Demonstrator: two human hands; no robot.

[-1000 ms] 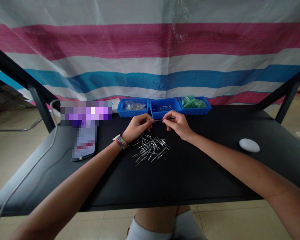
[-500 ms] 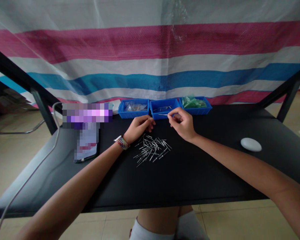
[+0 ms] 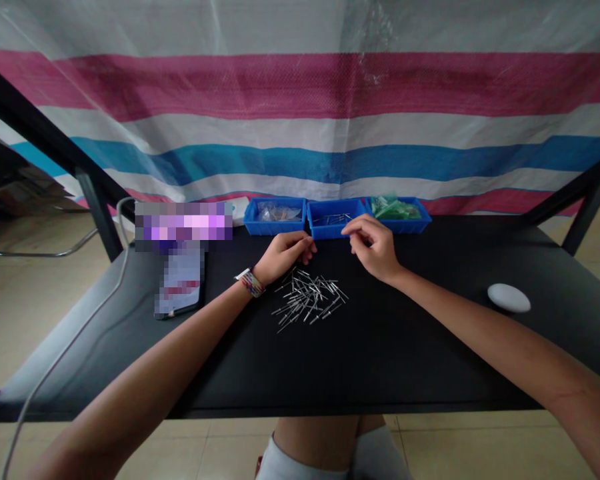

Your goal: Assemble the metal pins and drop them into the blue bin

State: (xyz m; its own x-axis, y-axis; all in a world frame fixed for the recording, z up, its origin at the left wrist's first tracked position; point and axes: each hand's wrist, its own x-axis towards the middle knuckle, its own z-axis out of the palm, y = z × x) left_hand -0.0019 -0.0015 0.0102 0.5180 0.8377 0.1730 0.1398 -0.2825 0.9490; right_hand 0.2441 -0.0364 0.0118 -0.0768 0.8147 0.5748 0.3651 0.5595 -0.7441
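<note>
A loose pile of silver blind rivets [image 3: 310,297] lies on the black table. My left hand [image 3: 285,254] rests just beyond the pile's upper left, fingers curled in; whatever they may hold is hidden. To the right, my right hand [image 3: 377,248] hovers at the front right corner of the middle blue bin [image 3: 333,232], its fingers loosely bent and apart, with no rivet visible in them. Several rivets lie inside that bin.
A left blue bin [image 3: 273,229] holds clear plastic bags, and a right blue bin [image 3: 414,227] holds green ones. A phone [image 3: 183,283] lies left with a white cable [image 3: 80,320] beyond it. A white oval object [image 3: 509,298] sits right. Striped sheeting [image 3: 300,160] hangs behind.
The rivet pinched in my right hand over the middle bin is gone from its fingers, which have loosened. My left hand stays curled by the pile. The whole view has shifted slightly.
</note>
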